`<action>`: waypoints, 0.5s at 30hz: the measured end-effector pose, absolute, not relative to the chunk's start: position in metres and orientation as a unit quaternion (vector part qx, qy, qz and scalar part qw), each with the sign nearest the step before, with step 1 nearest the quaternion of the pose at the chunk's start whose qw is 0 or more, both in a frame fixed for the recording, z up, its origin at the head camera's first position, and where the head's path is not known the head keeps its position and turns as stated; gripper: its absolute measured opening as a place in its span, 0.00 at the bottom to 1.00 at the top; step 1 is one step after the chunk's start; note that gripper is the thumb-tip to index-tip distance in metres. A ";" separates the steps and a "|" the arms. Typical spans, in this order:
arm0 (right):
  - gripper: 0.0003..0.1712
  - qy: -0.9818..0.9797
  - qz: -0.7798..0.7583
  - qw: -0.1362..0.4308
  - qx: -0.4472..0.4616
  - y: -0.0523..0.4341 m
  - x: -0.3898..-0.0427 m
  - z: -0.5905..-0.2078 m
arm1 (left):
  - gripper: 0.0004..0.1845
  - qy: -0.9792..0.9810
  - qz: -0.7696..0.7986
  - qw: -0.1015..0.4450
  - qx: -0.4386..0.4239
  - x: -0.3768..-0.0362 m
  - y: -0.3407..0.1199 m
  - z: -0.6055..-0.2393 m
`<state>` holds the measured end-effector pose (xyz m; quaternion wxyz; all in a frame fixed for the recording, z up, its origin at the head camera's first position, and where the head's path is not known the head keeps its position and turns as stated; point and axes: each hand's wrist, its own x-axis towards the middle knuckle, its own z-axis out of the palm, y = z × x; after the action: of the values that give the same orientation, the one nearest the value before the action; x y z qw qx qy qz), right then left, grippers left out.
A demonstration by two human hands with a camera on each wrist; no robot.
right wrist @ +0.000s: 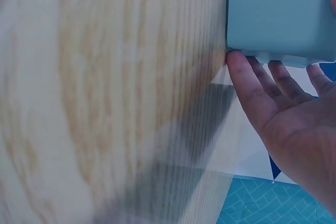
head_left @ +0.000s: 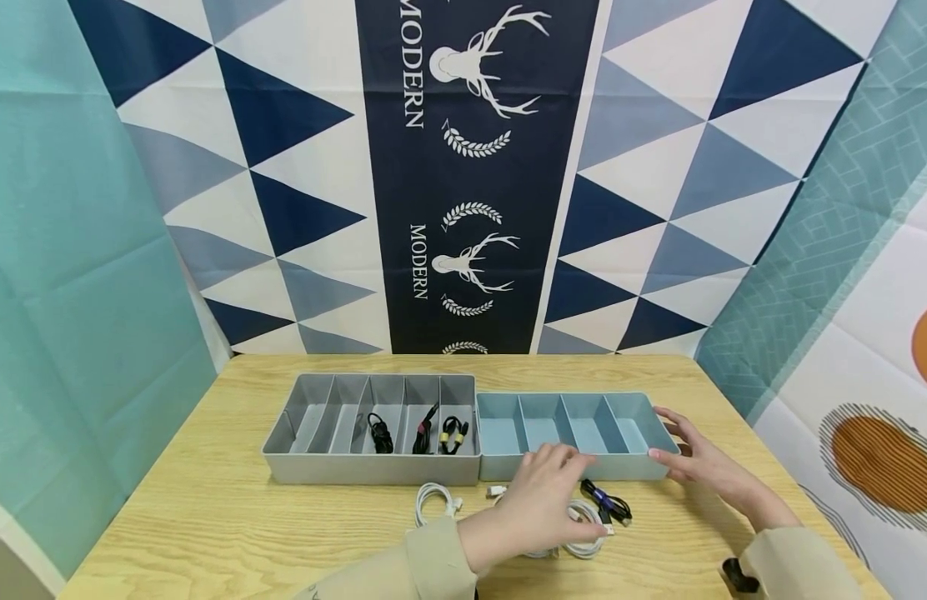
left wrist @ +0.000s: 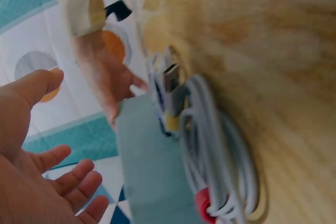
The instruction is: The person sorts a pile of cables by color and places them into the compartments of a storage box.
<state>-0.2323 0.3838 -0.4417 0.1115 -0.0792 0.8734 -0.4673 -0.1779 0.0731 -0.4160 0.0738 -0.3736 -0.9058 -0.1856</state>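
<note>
White cable [head_left: 583,542] lies half hidden beneath left hand [head_left: 542,496].

head view high, facing table [head_left: 208,500]; wrist views close, sharing blue tray [right wrist: 278,14].

Wooden table [head_left: 208,500] — patterned (fabric, seemingly) backdrop [head_left: 283,167].

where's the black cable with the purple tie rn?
In the head view the black cable with the purple tie lies on the table just in front of the blue tray, right of the left hand and beside the white cable.
</note>
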 end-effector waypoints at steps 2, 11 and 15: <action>0.46 0.874 -0.466 0.113 -0.080 0.384 -0.232 -0.442 | 0.41 -0.909 -0.185 0.062 -0.367 -0.178 0.076 -0.420; 0.47 0.871 -0.470 0.118 -0.079 0.384 -0.232 -0.441 | 0.40 -0.926 -0.183 0.027 -0.328 -0.178 0.089 -0.432; 0.47 0.871 -0.470 0.121 -0.076 0.384 -0.232 -0.441 | 0.40 -0.931 -0.172 -0.006 -0.323 -0.178 0.095 -0.433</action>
<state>-0.2321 0.3836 -0.4406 0.1209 -0.0758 0.8710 -0.4701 -0.1776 0.0954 -0.4333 -0.0056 -0.3226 -0.9308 -0.1717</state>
